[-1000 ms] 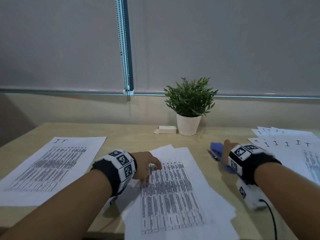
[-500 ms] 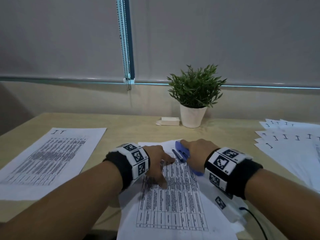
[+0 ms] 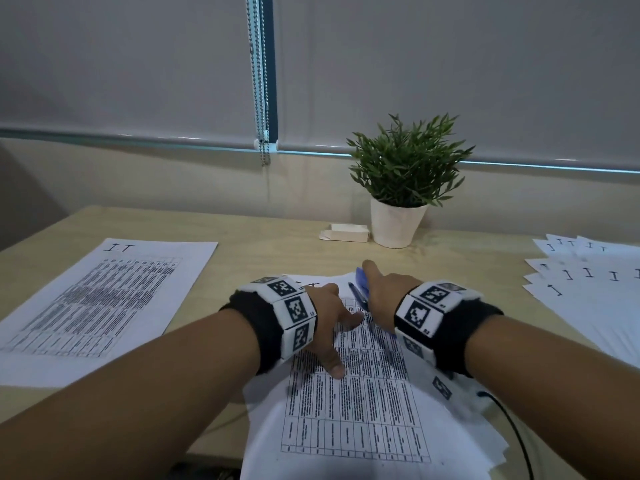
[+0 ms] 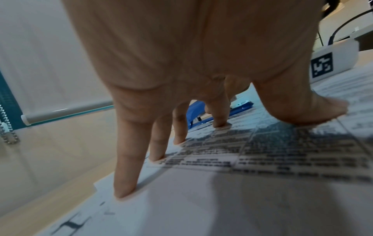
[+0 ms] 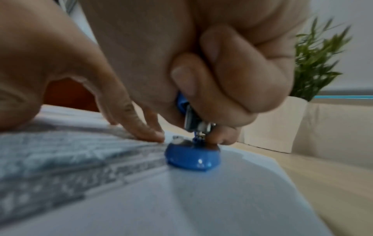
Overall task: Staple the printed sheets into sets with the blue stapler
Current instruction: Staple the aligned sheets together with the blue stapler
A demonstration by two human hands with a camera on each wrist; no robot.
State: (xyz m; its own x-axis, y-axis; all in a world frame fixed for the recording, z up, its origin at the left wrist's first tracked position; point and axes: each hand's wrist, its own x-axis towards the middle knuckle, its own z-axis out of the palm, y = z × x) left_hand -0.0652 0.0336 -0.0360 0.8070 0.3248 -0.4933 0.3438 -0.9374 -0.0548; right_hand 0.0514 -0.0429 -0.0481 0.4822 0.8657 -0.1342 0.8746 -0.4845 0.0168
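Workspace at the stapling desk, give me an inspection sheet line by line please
Surface: light wooden desk, papers spread across it.
Job's things: middle stack of printed sheets; blue stapler at its far edge; one printed sheet far left; fanned sheets far right.
Clutter: potted plant; small white box beside it.
Hands: left hand presses straight fingers on the middle stack; right hand grips the stapler.
Cables: black cable at the right wrist.
Surroundings: lowered roller blinds, bead chain.
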